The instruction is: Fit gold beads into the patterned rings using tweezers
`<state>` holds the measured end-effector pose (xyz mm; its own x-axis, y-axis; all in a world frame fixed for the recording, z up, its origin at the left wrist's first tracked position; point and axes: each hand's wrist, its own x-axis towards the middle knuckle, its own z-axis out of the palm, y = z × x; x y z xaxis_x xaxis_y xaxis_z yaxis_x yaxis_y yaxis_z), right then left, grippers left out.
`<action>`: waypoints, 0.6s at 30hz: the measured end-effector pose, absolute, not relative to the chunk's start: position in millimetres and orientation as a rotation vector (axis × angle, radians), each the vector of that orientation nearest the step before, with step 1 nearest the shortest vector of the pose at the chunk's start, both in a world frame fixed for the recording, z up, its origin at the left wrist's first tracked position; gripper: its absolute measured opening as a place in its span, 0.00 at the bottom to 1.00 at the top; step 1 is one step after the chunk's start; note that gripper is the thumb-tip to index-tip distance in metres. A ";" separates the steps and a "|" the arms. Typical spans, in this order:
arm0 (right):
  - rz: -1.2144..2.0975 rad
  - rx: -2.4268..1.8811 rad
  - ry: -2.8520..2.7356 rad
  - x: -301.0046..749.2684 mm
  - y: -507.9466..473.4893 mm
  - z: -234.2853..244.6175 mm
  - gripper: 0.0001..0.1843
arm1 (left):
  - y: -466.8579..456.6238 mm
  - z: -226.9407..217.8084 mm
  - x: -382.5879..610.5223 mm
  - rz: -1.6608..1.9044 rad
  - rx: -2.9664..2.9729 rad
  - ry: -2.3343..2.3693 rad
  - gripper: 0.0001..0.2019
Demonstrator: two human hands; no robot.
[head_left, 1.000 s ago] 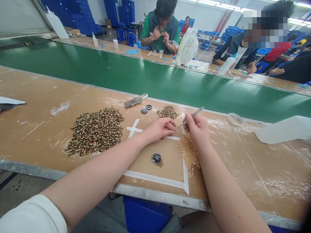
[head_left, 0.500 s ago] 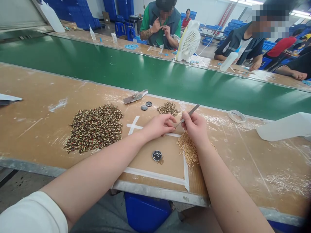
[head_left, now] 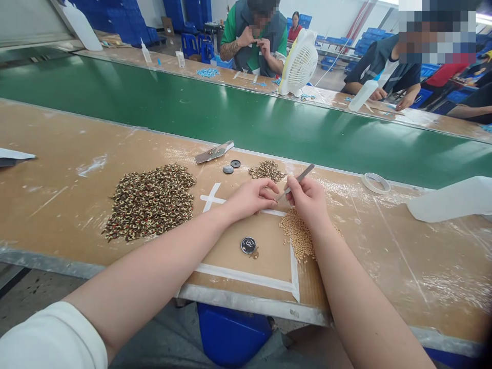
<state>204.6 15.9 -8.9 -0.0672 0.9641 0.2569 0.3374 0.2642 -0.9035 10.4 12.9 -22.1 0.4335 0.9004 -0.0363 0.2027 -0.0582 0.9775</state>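
In my right hand [head_left: 309, 197] is a pair of metal tweezers [head_left: 305, 172], its tips angled down to the left. Those tips meet the fingertips of my left hand [head_left: 255, 197], which are pinched on something too small to make out. Under and beside my right hand spreads a pile of small beige beads [head_left: 298, 233]. Just beyond both hands lies a small heap of brown-and-cream pieces [head_left: 267, 171]. A small round black tin [head_left: 248, 246] with a pale mark sits nearer me, beside a brown smear. Left of my forearm is a large pile of dark-and-cream pieces [head_left: 149, 202].
Two small dark discs [head_left: 228, 169] and a folded strip [head_left: 214, 152] lie beyond my left hand. Tape roll [head_left: 375, 183] and a white plastic bottle [head_left: 453, 200] are at right. A green conveyor belt [head_left: 172, 102] separates me from co-workers and a fan [head_left: 300, 64].
My hands stay almost in place, with the tweezers shifted very slightly. Across the belt, the co-worker at right has moved their hands on the table.
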 end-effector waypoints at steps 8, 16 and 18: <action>0.877 -1.199 -1.609 206.7 17.2 -8.4 0.25 | 13.5 -23.0 9.8 0.778 1.482 0.991 0.15; 0.932 -1.156 -1.605 205.0 15.9 -3.0 0.25 | 15.5 -24.5 9.2 0.797 1.448 0.977 0.16; 0.934 -1.147 -1.603 205.2 15.9 -2.3 0.25 | 15.5 -24.0 9.2 0.804 1.440 0.978 0.16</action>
<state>205.2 15.9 -2.3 -0.1380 0.9590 0.2476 0.2568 0.2761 -0.9262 9.2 15.5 -24.0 0.4158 0.9076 -0.0578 0.1193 0.0086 0.9928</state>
